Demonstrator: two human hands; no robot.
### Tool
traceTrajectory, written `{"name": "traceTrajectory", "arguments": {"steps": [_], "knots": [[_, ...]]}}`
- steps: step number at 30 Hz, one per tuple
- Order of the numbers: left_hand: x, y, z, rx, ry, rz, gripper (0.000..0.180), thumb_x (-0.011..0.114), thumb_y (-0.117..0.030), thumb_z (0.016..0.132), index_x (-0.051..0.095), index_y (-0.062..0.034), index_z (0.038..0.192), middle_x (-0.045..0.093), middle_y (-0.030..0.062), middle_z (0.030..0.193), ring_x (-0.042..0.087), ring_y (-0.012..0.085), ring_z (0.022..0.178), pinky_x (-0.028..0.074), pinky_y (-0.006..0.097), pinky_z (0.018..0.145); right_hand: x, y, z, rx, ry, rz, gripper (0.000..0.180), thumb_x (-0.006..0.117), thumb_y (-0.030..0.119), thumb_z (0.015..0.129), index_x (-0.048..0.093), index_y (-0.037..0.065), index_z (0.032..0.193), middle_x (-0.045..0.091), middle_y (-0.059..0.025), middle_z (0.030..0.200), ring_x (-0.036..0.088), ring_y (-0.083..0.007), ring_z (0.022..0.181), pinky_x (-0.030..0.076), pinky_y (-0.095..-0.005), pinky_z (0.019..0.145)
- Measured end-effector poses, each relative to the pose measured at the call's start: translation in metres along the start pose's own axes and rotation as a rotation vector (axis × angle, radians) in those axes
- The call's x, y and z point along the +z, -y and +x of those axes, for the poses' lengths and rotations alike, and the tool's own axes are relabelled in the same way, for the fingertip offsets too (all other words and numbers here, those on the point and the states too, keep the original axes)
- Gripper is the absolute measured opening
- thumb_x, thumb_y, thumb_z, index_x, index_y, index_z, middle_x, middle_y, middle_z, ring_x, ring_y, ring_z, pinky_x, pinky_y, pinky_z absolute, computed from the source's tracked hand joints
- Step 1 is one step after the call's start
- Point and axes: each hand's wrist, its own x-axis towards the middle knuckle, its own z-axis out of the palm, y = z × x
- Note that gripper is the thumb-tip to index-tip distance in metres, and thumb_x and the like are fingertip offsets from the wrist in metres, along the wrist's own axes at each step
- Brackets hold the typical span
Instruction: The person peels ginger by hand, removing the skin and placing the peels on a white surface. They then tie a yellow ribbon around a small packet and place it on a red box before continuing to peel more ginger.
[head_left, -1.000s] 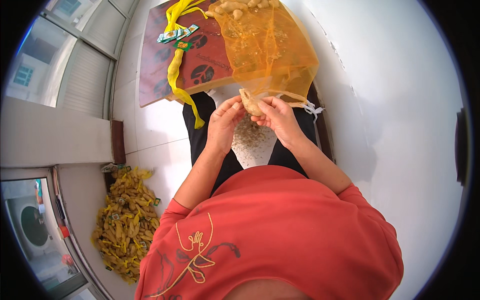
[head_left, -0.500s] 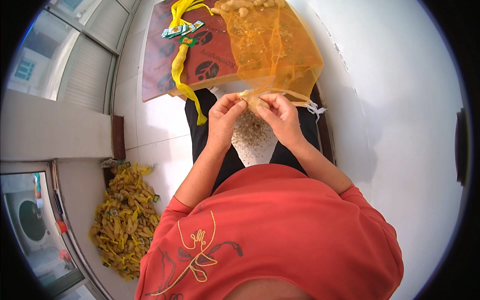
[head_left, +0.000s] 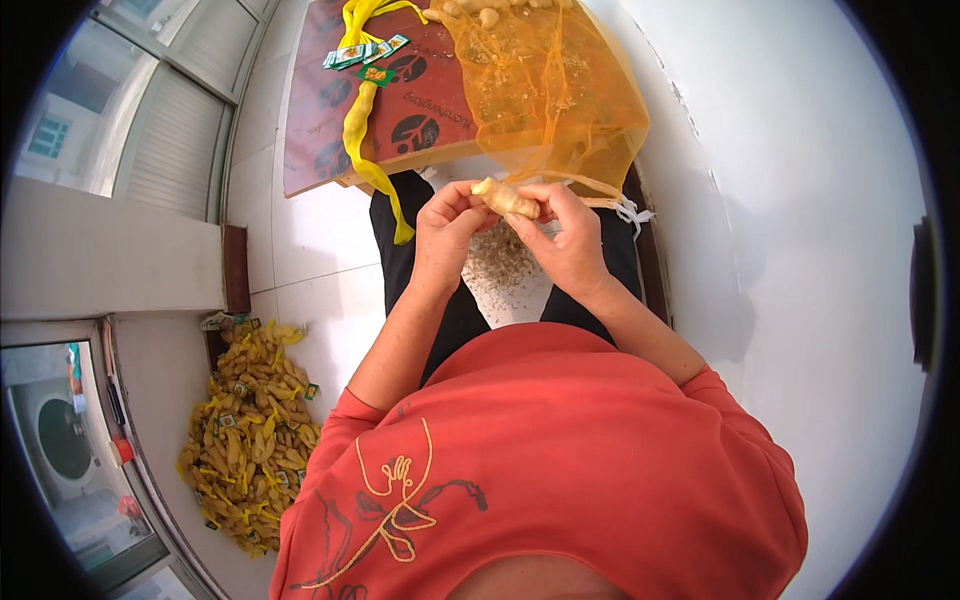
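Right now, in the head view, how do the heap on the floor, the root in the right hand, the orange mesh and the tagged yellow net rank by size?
Largest to smallest:
1. Orange mesh
2. Heap
3. Yellow net, long but narrow
4. Root; nearness may enlarge it

Both hands are meeting in front of the body, close together but apart. The left hand [head_left: 448, 225] is curling its fingers inward, thumb bending toward the index finger in a pinch. The right hand [head_left: 567, 232] is pinching too, its thumb pointing up and leftward below the bent index finger. The left forearm [head_left: 400, 335] and right forearm [head_left: 650, 330] are slanting inward, bare. The legs [head_left: 455, 335] are standing apart below the wrists.
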Motion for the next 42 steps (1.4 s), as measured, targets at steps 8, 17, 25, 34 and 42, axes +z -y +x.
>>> {"name": "traceTrajectory", "arguments": {"steps": [8, 17, 25, 34, 42], "knots": [[0.006, -0.008, -0.005, -0.037, -0.003, -0.009, 0.014, 0.055, -0.005, 0.088, 0.058, -0.0009, 0.101, 0.064, 0.0059, 0.094, 0.065, 0.0151, 0.086, 0.053, 0.027, 0.077, -0.002, -0.007, -0.001, 0.156, -0.006, 0.183, 0.026, 0.069, 0.010, 0.081, 0.058, 0.000, 0.103, 0.065, -0.0106, 0.089, 0.064, -0.0151, 0.079, 0.051, -0.0265, 0.069], [0.005, -0.001, -0.002, 0.017, -0.018, 0.059, 0.012, 0.058, -0.004, 0.086, 0.058, -0.0014, 0.099, 0.064, 0.0047, 0.092, 0.064, 0.0130, 0.084, 0.053, 0.025, 0.076, 0.001, -0.002, -0.002, 0.102, -0.013, 0.123, 0.026, 0.069, 0.009, 0.081, 0.058, 0.000, 0.103, 0.065, -0.0107, 0.090, 0.065, -0.0155, 0.082, 0.052, -0.0269, 0.071], [0.009, 0.006, -0.011, 0.220, -0.125, 0.318, 0.007, 0.062, -0.003, 0.086, 0.058, 0.0000, 0.091, 0.062, 0.0021, 0.084, 0.060, 0.0075, 0.072, 0.049, 0.021, 0.065, 0.001, -0.006, -0.003, 0.153, -0.024, 0.205, 0.026, 0.069, 0.009, 0.081, 0.057, -0.001, 0.102, 0.065, -0.0097, 0.087, 0.063, -0.0130, 0.078, 0.050, -0.0258, 0.068], [0.013, 0.007, -0.011, 0.269, -0.163, 0.415, 0.005, 0.062, -0.002, 0.086, 0.059, 0.0000, 0.088, 0.061, 0.0009, 0.079, 0.057, 0.0052, 0.069, 0.048, 0.019, 0.062, 0.001, 0.000, -0.002, 0.015, -0.047, -0.046, 0.027, 0.070, 0.007, 0.080, 0.058, -0.001, 0.103, 0.064, -0.0088, 0.089, 0.061, -0.0126, 0.076, 0.049, -0.0262, 0.071], [0.007, 0.005, -0.010, 0.113, -0.138, 0.191, 0.008, 0.056, -0.002, 0.085, 0.057, -0.0003, 0.093, 0.063, 0.0045, 0.084, 0.061, 0.0104, 0.072, 0.050, 0.022, 0.069, 0.004, -0.005, -0.005, 0.159, -0.035, 0.232, 0.026, 0.070, 0.010, 0.081, 0.057, -0.001, 0.101, 0.064, -0.0095, 0.087, 0.062, -0.0124, 0.076, 0.050, -0.0253, 0.068]]}}
